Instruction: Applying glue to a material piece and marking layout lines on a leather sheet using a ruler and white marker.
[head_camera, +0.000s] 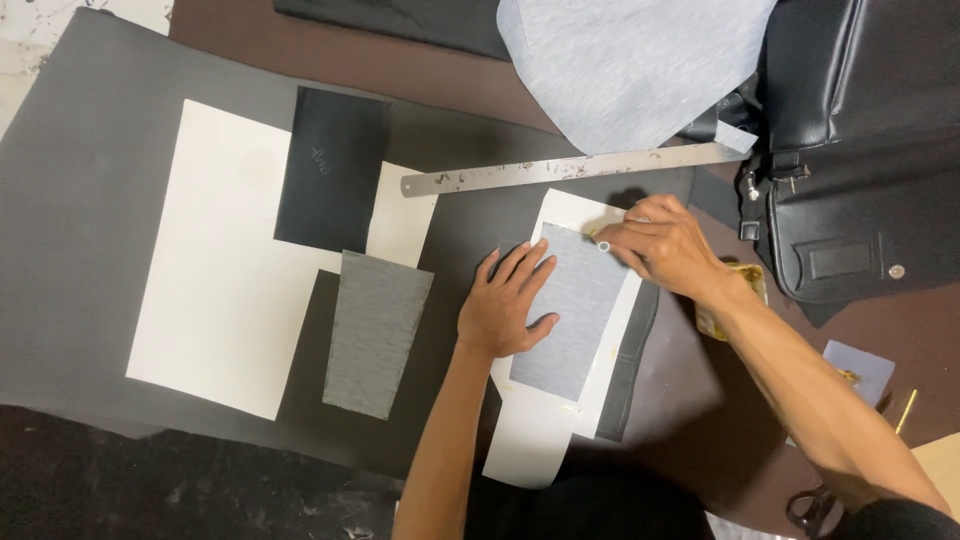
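Under left hand: grey panel; right hand at top edge.

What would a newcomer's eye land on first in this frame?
Two bare hands at centre: the left hand flat on a grey rectangle lying on white card, the right hand pinching a small tool at its top edge. Above lies a steel ruler.

Two hands, one steel ruler, one black bag, two white sheets.
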